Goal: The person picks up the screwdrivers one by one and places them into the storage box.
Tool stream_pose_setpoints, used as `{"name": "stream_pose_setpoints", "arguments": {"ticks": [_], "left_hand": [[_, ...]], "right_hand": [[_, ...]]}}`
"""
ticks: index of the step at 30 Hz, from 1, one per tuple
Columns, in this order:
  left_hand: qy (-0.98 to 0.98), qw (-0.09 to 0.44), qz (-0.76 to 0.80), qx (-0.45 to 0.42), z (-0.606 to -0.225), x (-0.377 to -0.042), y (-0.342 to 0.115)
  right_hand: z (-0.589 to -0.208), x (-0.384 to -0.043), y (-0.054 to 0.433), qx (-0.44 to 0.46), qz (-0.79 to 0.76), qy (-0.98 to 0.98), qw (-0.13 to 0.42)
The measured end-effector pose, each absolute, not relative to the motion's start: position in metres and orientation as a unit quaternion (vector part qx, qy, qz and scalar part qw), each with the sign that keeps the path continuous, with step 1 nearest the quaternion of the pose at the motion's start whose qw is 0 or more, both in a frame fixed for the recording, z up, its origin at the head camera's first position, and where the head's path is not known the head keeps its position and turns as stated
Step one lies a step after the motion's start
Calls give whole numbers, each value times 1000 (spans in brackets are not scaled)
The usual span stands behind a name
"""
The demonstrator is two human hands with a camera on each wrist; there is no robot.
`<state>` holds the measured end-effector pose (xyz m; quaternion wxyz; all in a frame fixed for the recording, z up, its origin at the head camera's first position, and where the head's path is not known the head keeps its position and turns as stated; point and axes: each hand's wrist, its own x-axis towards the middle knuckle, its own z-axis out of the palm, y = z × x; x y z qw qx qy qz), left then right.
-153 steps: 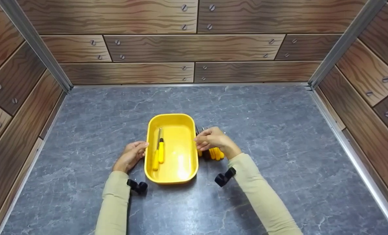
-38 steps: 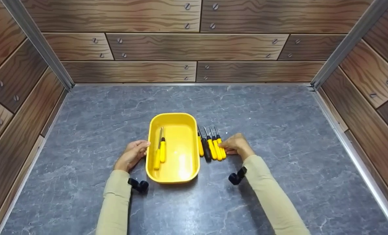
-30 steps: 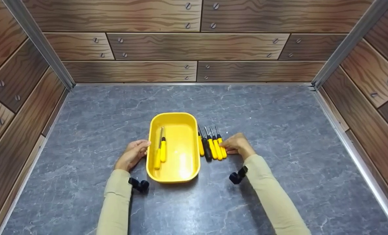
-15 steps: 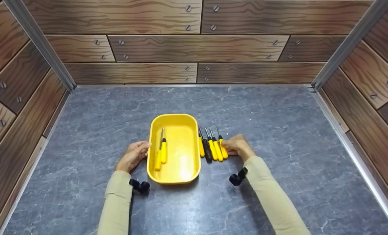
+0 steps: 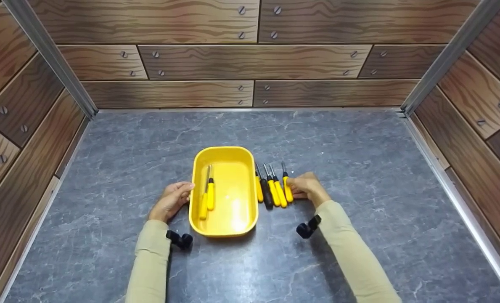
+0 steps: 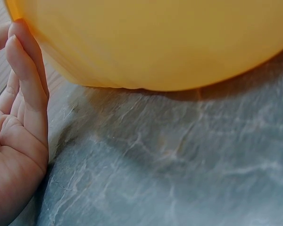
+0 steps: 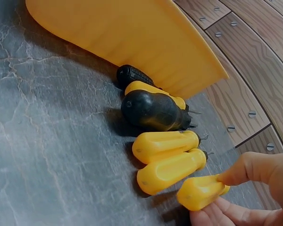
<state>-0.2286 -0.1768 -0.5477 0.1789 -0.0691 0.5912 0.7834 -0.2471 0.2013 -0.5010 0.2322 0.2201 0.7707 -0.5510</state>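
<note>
My left hand (image 5: 170,202) is at the left side of a yellow plastic tray (image 5: 224,232), pinching its rim between thumb and fingertips. Inside the tray lie two yellow-handled screwdrivers (image 5: 210,195), side by side near the left wall. To the tray's right, my right hand (image 5: 308,187) pinches the handle of a yellow screwdriver (image 7: 198,194) with a dark collar. Its shaft points away from me. Just left of it are two more yellow-handled screwdrivers (image 7: 165,146), then a thick black-handled one (image 7: 148,110). Closest to the tray lie a yellow handle (image 7: 139,87) and a slim black handle (image 7: 132,74).
A grey marbled tabletop (image 5: 250,277) carries everything. Wood-patterned panels (image 5: 250,62) close off the back and both sides, with metal strips along the corners. Black wrist cameras (image 5: 179,240) are strapped at both sleeves.
My right hand has left the tray's right side for the row's rightmost screwdriver. It has drawn that screwdriver slightly right, widening the gap to its neighbour. My left hand stays at the rim.
</note>
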Motion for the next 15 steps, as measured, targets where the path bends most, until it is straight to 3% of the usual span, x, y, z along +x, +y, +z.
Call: {"name": "stream_pose_setpoints", "arguments": {"ticks": [15], "left_hand": [[585,175,789,-69,-548,-229,-177]], "right_hand": [[-491,-246,202,220,-553,768,237]]}}
